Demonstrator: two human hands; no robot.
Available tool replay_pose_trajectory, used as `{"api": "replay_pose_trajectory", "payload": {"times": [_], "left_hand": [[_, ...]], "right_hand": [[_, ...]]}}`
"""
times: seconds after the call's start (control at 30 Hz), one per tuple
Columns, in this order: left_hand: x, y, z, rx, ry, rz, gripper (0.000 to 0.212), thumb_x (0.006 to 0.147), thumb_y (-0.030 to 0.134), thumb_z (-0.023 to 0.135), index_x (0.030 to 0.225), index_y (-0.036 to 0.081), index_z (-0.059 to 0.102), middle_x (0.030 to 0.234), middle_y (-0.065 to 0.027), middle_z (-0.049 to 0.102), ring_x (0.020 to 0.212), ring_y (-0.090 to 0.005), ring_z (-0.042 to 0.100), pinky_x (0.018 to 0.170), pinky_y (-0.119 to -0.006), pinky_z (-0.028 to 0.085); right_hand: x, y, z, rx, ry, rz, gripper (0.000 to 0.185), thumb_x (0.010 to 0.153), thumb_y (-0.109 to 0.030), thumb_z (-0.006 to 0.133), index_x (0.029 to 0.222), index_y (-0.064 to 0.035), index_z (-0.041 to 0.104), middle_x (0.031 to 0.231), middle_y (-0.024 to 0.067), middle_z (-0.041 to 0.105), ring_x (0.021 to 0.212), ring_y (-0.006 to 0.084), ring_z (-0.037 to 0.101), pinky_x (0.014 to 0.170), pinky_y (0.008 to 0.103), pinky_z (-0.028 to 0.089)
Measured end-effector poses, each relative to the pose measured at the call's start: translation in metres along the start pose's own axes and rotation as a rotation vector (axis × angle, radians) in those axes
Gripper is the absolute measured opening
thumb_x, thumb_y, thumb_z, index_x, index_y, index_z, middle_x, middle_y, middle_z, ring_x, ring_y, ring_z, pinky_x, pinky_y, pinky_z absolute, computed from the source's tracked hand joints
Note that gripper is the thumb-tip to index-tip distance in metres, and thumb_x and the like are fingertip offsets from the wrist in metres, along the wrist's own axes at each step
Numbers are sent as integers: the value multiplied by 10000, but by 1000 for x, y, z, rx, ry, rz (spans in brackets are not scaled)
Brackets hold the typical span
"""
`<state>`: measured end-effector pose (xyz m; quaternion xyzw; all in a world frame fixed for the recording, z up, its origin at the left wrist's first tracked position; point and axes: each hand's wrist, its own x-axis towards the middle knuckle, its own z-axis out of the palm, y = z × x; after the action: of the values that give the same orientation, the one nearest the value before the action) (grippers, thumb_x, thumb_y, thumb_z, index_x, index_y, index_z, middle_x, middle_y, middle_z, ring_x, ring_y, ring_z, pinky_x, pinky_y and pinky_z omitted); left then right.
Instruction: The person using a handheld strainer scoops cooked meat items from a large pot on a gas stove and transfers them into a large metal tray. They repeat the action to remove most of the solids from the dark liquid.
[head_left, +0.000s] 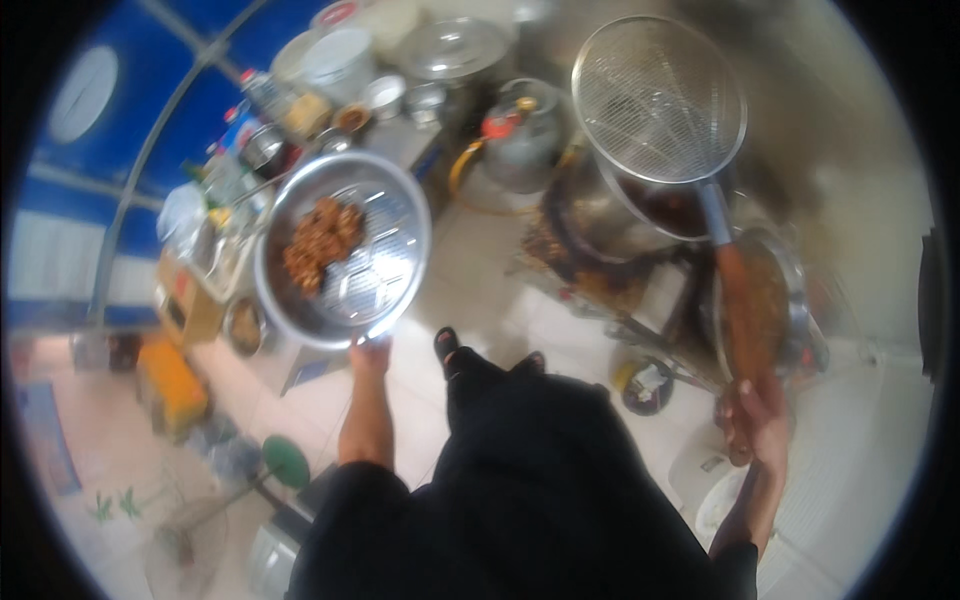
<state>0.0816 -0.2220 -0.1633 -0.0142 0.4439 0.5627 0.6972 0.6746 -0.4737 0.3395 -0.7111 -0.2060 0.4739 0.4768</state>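
My left hand (370, 355) grips the near rim of a round metal basin with a perforated bottom (375, 285). Brown pieces of fried food (322, 240) lie heaped on the left side inside it. In my right hand (757, 420) is the wooden handle of a large wire-mesh skimmer (660, 97). Its mesh head is held up above a big metal pot (600, 217) with dark liquid in it. Through the mesh I see nothing resting on the skimmer that I can make out. Beside the handle, partly behind it, sits a metal pan (795, 300) with brownish contents.
A gas cylinder (521, 142) with an orange hose stands beyond the pot. To the left, a counter bears a white bucket (337, 64), a lidded pot (454, 49), bottles (240, 124) and bowls. A small bin (646, 386) and a white tub (697, 465) sit on the tiled floor.
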Motion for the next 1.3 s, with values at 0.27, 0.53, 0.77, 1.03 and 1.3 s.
{"api": "replay_pose_trajectory", "payload": {"times": [0.27, 0.53, 0.77, 1.03, 1.3], "left_hand": [[-23, 1, 62, -54, 173, -198, 498, 987, 407, 507, 1270, 1, 563, 1204, -141, 645, 1065, -289, 616, 900, -419, 512], [-15, -11, 68, -28, 239, -357, 373, 969, 375, 547, 1061, 13, 552, 941, -134, 624, 872, -269, 615, 783, -378, 537], [-14, -34, 89, 297, 302, -420, 895, 988, 446, 535, 1545, -48, 39, 1490, -233, 443, 1334, -356, 510, 1089, -455, 457], [-2, -35, 92, 266, 291, -526, 856, 990, 417, 521, 1554, -67, 97, 1476, -239, 471, 1356, -372, 491, 1134, -475, 404], [-8, -38, 120, 304, 320, -435, 615, 1008, 363, 511, 1517, 76, 315, 1483, -245, 449, 1338, -373, 491, 1140, -497, 393]], "right_hand": [[52, -17, -56, -775, 280, -138, 287, 971, -125, 598, 1210, 14, 523, 738, 146, 637, 524, 274, 597, 515, 396, 492], [163, -25, -44, -1512, 356, -189, 559, 875, -88, 612, 1415, -28, 478, 880, 275, 676, 767, 439, 688, 687, 536, 553], [216, -16, -4, -1702, 235, -14, 787, 821, -32, 590, 1562, -57, 325, 907, 254, 663, 751, 399, 703, 671, 476, 586], [255, -15, 15, -1673, 123, 93, 716, 870, -12, 530, 1549, 25, 303, 997, 258, 691, 827, 365, 730, 713, 434, 610], [272, -34, -19, -1740, 36, 122, 633, 819, 35, 536, 1443, 47, 428, 942, 291, 695, 872, 435, 701, 772, 492, 581]]}}
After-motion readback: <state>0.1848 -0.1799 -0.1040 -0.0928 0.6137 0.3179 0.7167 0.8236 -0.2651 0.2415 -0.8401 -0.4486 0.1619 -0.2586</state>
